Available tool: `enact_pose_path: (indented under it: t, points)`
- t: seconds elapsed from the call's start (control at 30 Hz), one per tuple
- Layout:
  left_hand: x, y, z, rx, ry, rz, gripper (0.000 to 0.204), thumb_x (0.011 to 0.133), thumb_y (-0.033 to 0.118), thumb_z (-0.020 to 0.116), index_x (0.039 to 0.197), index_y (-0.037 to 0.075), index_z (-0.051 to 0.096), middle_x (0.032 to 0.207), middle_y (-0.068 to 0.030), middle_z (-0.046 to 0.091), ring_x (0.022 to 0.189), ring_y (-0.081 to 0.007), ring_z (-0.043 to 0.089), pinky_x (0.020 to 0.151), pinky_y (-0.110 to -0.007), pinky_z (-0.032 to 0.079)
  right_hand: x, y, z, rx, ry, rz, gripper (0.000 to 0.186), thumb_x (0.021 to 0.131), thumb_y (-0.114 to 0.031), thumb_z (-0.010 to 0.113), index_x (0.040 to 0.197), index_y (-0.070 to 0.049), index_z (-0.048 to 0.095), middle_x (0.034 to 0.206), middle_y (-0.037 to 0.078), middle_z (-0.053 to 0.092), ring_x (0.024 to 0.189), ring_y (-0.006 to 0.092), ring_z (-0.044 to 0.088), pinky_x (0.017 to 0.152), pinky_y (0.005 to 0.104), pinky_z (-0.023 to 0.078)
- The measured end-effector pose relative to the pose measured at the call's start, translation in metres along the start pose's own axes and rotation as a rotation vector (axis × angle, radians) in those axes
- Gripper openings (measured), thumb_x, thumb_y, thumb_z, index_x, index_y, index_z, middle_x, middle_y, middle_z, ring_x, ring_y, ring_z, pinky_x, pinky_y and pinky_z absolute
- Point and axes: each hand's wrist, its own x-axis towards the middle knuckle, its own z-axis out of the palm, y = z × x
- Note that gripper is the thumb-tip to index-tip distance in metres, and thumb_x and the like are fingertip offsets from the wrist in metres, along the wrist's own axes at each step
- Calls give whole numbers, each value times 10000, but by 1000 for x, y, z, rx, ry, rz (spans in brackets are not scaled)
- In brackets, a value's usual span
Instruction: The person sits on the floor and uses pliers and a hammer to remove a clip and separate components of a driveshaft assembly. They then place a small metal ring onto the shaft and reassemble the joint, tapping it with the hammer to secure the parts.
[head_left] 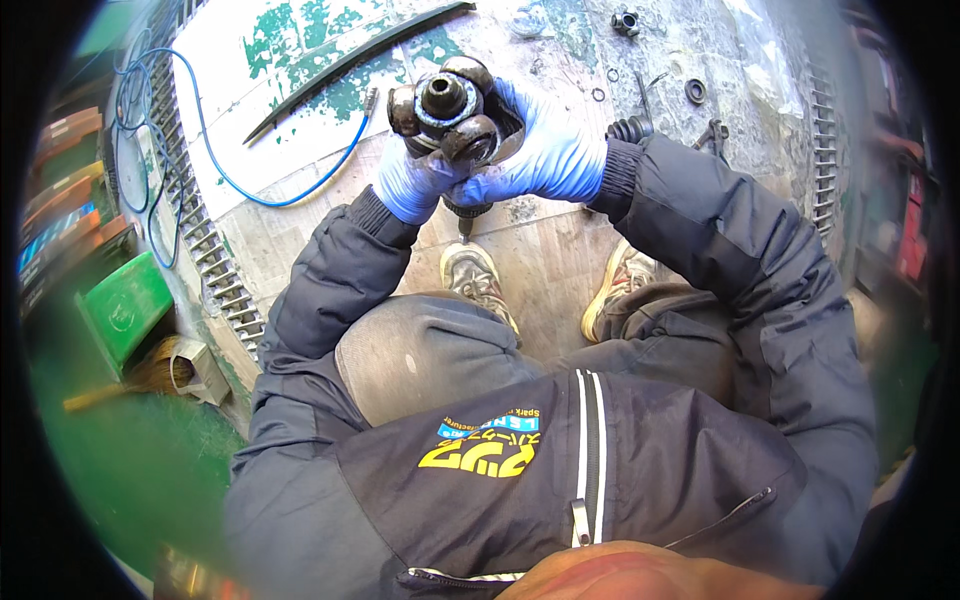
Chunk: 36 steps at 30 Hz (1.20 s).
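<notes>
Both hands wear blue-white gloves and meet around a greasy tripod joint (442,97), raised above the floor in front of my shoes. Three rounded rollers stand out around its central hub. My left hand (415,182) is closed on it from the lower left, its fingers partly hidden behind the rollers. From the right, my right hand (552,148) curls around it, thumb below and fingers above. Beneath the hands a dark shaft end (467,212) shows; whether it belongs to the joint is hidden.
A blue hose (275,203) loops across the floor at left, near a long dark strip (350,62). At right lie a ribbed boot (630,128), a ring (695,91) and a small metal part (625,22). Metal grating (215,265) borders the floor; a green bin (125,305) stands left.
</notes>
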Motion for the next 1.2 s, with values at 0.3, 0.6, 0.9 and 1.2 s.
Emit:
enact_pose_path:
  t: [0.3, 0.6, 0.9, 1.2]
  points:
    - [-15, -2, 18, -745, -8, -414, 556, 954, 489, 793, 1338, 107, 668, 1364, -47, 620, 1220, -219, 624, 1052, -389, 538, -5, 18, -15, -72, 25, 31, 1126, 712, -264, 1023, 1607, -55, 371, 1499, 123, 577, 1386, 235, 555, 1198, 424, 462]
    - [-22, -12, 25, -923, 28, -675, 894, 816, 535, 913, 1500, 100, 536, 1398, -54, 648, 1276, -198, 618, 1094, -391, 533, -3, 24, -20, -212, 75, 8, 1058, 710, -271, 1024, 1564, -51, 439, 1433, 132, 636, 1330, 245, 603, 1159, 438, 492]
    - [-44, -21, 46, -976, 76, -648, 787, 812, 400, 934, 1458, 102, 597, 1394, -31, 641, 1242, -180, 623, 1080, -375, 531, 2, 52, -13, -53, -112, 58, 845, 781, -167, 971, 1505, -65, 547, 1471, 120, 612, 1340, 234, 586, 1179, 433, 475]
    - [-51, -30, 46, -1112, 20, -786, 950, 814, 518, 905, 1554, 100, 481, 1443, -66, 607, 1330, -205, 578, 1141, -398, 492, 4, 42, -26, 26, -74, 115, 885, 736, -200, 997, 1496, -84, 560, 1420, 95, 644, 1328, 216, 596, 1176, 427, 488]
